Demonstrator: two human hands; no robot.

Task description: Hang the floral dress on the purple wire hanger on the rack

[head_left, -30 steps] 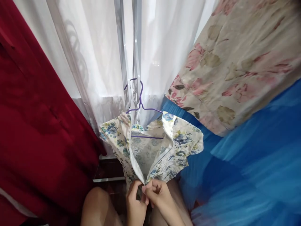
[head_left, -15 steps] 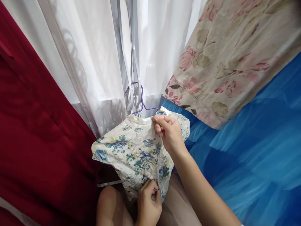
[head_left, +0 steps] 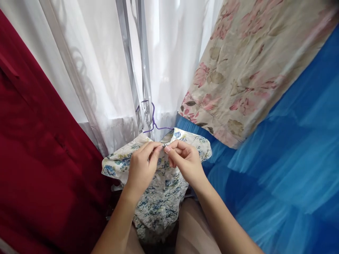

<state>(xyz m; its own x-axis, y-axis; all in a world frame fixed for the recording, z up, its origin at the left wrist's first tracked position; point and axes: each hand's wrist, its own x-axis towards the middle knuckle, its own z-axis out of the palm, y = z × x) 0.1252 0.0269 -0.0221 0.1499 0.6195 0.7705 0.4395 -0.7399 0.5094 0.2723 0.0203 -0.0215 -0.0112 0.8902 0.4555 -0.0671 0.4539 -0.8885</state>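
Through the head camera I have the white short-sleeved garment with blue, green and yellow floral print point(head_left: 156, 201) in front of me, hanging upright on a thin purple hanger point(head_left: 154, 124), low between two bare legs point(head_left: 197, 225). Both of my hands are at the top middle of its neckline, nearly touching. My left hand point(head_left: 144, 162) pinches the cloth at the neckline between thumb and fingers; my right hand point(head_left: 185, 160) pinches just beside it, its other fingers curled in. A small dark fastener point(head_left: 164, 145) shows between the fingertips; I cannot tell which hand bears on it. Below my hands, a straight seam runs down the middle of the garment, its two sides together.

The hanger's hook sits at the long pale grey straps point(head_left: 144, 70), before sheer white curtains point(head_left: 97, 70). To the left I see a deep red cloth point(head_left: 47, 148); to the right, a beige cloth with pink flowers point(head_left: 246, 63) hangs over a bright blue cloth point(head_left: 278, 169).
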